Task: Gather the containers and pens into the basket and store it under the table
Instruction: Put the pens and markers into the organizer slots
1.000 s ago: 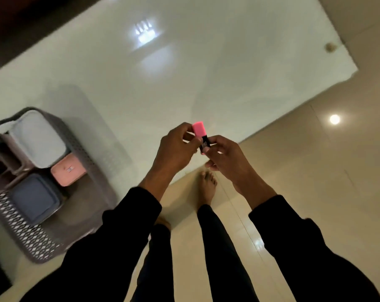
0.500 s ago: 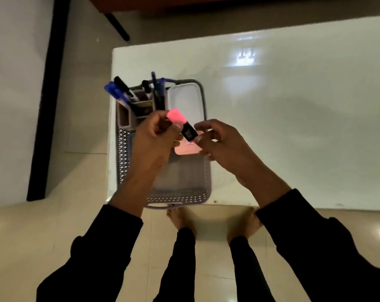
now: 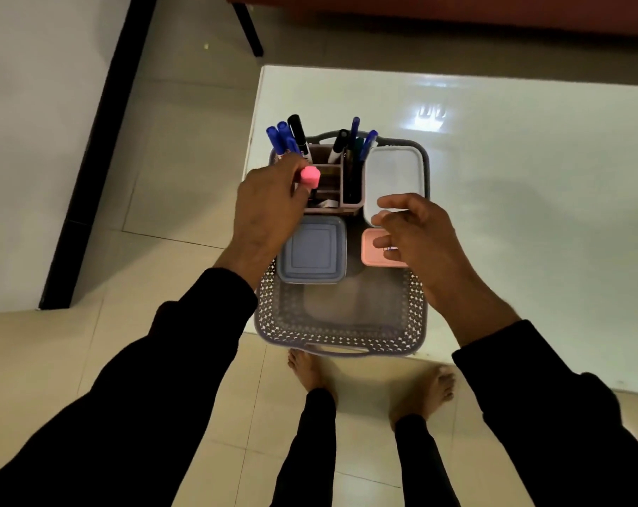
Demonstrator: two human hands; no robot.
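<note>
A grey perforated basket [image 3: 341,336] sits at the near left corner of the white table [image 3: 511,184]. Inside it stand a pen holder [image 3: 332,192] with several blue and black pens [image 3: 288,139], a white container [image 3: 394,170], a blue-grey container [image 3: 312,250] and a small pink container [image 3: 370,247]. My left hand [image 3: 266,210] holds a pink highlighter [image 3: 310,177] upright over the pen holder's left compartments. My right hand [image 3: 416,236] hovers over the pink and white containers, fingers apart, holding nothing.
The table's left edge meets tiled floor [image 3: 178,170]; a white wall with a black skirting [image 3: 90,151] runs along the left. A dark furniture leg [image 3: 249,29] stands behind the table. My bare feet [image 3: 310,371] are right below the basket's near handle.
The right hand has let go of the highlighter and drawn back. The left hand has carried it down to the pen holder. The view has settled closer over the basket.
</note>
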